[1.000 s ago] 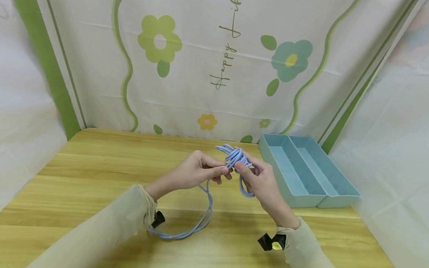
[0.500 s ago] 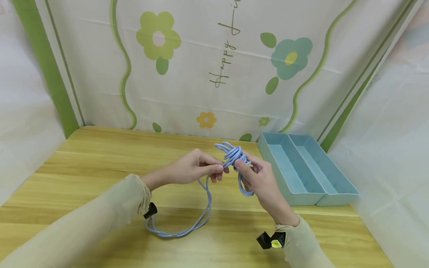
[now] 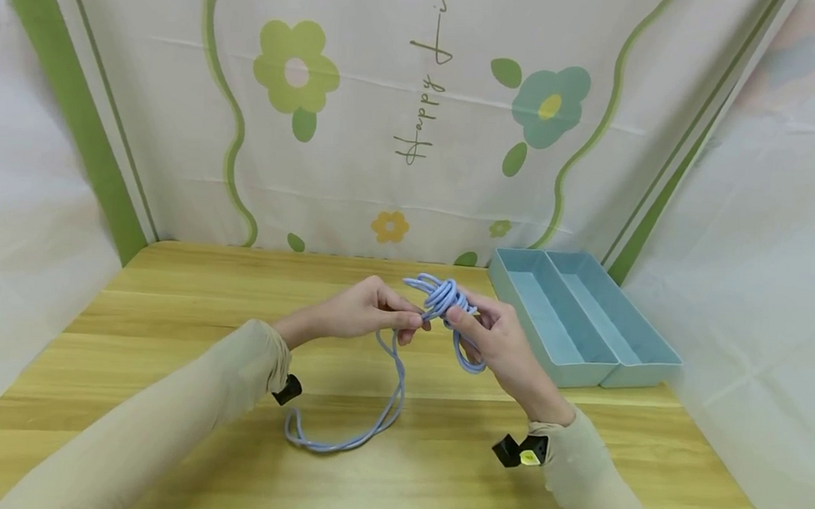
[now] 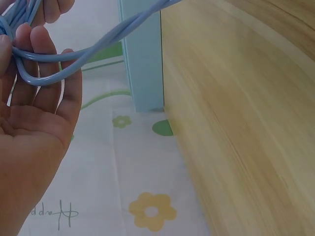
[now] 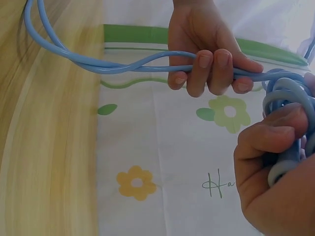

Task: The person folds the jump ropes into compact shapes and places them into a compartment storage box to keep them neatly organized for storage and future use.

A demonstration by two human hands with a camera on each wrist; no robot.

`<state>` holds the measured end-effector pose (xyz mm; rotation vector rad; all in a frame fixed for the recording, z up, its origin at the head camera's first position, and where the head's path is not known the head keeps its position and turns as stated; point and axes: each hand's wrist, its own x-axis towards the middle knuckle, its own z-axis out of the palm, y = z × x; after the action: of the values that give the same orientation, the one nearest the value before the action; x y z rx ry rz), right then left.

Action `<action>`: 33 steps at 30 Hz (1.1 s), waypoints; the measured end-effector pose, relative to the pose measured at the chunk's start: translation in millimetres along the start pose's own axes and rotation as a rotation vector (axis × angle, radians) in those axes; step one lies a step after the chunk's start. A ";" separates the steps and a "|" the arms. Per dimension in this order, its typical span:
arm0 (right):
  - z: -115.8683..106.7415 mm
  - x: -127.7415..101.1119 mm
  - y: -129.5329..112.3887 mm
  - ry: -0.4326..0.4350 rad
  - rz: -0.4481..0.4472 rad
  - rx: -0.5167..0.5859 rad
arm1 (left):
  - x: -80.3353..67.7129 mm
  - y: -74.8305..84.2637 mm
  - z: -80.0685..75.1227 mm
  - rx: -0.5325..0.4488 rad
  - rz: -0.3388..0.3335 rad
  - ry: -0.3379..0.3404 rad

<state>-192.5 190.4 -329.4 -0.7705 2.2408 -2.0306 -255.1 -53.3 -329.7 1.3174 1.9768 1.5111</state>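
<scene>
Both hands grasp the blue cord (image 3: pixel 440 297) above the surface (image 3: pixel 164 333), left of the tray (image 3: pixel 642 361): right hand (image 3: pixel 493 338) grips the coiled bundle, left hand (image 3: pixel 369 310) pinches the trailing strands. It looks light, limp, slippery; best held at the bundle.

wooden table (image 3: pixel 165 325), floral backdrop (image 3: pixel 387 129)

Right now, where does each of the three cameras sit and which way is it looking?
Head: worn on the head, looks forward and down at the table; both sleeves, left hand and right hand on the cable, tray to the right.
Left wrist: at the left wrist, looks along the table edge; right hand.
Right wrist: looks across at the left hand; right hand.
Shared: the cable.
</scene>
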 end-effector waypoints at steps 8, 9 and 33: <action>-1.3 0.7 -1.3 -0.011 -0.011 -0.008 | 0.9 -3.3 -2.7 0.040 -0.011 -0.001; -1.4 0.9 -1.5 -0.016 -0.014 -0.008 | 0.9 -3.9 -3.0 0.039 -0.008 0.000; -6.9 -0.5 -0.8 -0.475 -0.151 -0.225 | 20.7 27.3 -26.1 0.283 -0.098 -0.306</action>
<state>-194.1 197.0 -327.7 -1.3140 2.1924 -1.4454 -271.7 -51.4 -290.0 1.4361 2.0669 0.9447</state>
